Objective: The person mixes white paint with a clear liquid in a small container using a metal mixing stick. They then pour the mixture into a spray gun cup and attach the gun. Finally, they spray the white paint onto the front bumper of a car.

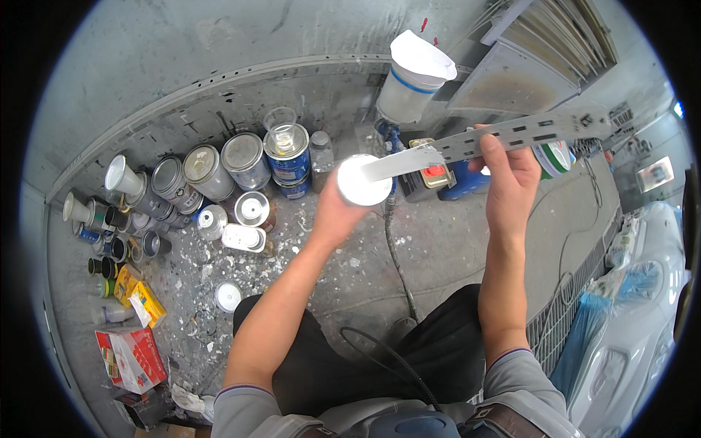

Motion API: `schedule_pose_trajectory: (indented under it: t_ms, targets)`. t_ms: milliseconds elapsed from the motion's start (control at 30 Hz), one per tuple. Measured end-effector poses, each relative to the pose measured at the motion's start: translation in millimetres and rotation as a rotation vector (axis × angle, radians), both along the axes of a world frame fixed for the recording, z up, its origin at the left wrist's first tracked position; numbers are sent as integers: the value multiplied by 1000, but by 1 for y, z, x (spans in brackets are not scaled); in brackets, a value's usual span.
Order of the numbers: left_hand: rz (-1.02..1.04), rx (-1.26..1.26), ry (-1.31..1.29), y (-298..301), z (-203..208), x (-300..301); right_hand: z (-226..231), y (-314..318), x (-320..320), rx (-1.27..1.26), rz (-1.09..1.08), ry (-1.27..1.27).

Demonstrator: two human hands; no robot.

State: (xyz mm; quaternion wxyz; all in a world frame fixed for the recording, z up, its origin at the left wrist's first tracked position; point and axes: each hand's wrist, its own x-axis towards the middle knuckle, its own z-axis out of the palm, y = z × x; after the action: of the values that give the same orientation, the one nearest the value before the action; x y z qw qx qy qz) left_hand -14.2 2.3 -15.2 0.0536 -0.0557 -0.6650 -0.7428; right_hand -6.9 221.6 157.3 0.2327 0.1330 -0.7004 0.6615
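Observation:
My left hand (336, 217) is wrapped around a cup (370, 197) of white paint, held out in front of me. My right hand (509, 175) pinches a long, flat metal mixing stick (460, 146) with rows of slots along it. The stick slants down to the left, and its white-coated end reaches into the mouth of the cup. How deep the tip sits in the paint cannot be made out. Just beyond the cup stands a blue spray gun (388, 135), topped by a translucent paint pot (404, 101) with a white paper strainer (422, 57) in it.
Metal paint cans (244, 157) line the wall at left, with smaller containers (252, 209) before them. A red-white box (133, 358) lies lower left. A hose (394, 255) crosses the paint-spattered floor. At right are a floor grating (544, 328) and a glossy white car part (621, 350).

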Motion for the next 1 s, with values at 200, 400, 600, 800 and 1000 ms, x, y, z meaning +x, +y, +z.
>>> schedule_pose_trajectory:
  t_ms: [200, 400, 600, 800, 1000]
  targets:
    - [-5, -23, -7, 1, -4, 0, 26, 2, 21, 174, -36, 198]
    - [-32, -42, -7, 3, -6, 2, 31, 4, 29, 174, -59, 232]
    - [-92, -46, -2, 12, 0, 7, -30, 6, -4, 474, -45, -28]
    - [-151, -55, -76, 14, 8, 14, -43, -9, -20, 321, -38, -149]
    - [-176, -40, -116, 13, 6, 20, -33, 38, -21, 520, -27, -178]
